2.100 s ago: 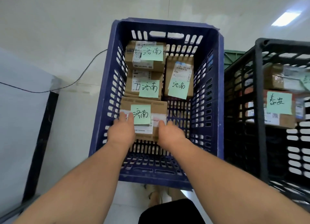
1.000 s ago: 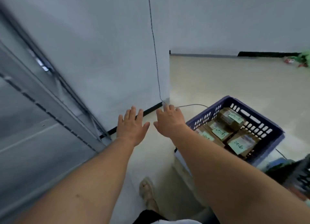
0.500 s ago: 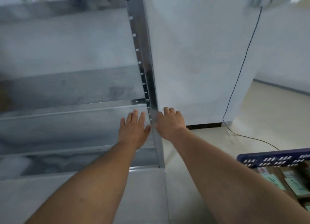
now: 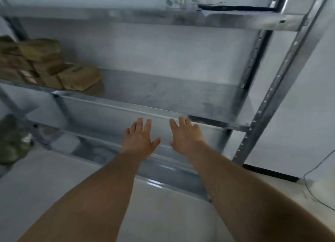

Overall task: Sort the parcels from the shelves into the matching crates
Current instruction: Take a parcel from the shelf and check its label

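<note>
A metal shelf rack (image 4: 163, 97) fills the view. Several brown cardboard parcels (image 4: 45, 66) are stacked at the left end of the middle shelf, blurred by motion. My left hand (image 4: 139, 140) and my right hand (image 4: 184, 136) are stretched out side by side in front of the middle shelf's front edge, fingers straight and spread, holding nothing. Both are well to the right of the parcels. No crate is in view.
A perforated steel upright (image 4: 272, 89) stands at the rack's right side. The top shelf (image 4: 235, 19) carries a dark flat item and a small container. A thin cable (image 4: 313, 173) runs along the floor at right. Dark greenish objects (image 4: 10, 142) sit low left.
I let go of the parcel in the blue crate and turned left to the shelf rack. The crates have left the view; both empty hands now reach toward the middle shelf.
</note>
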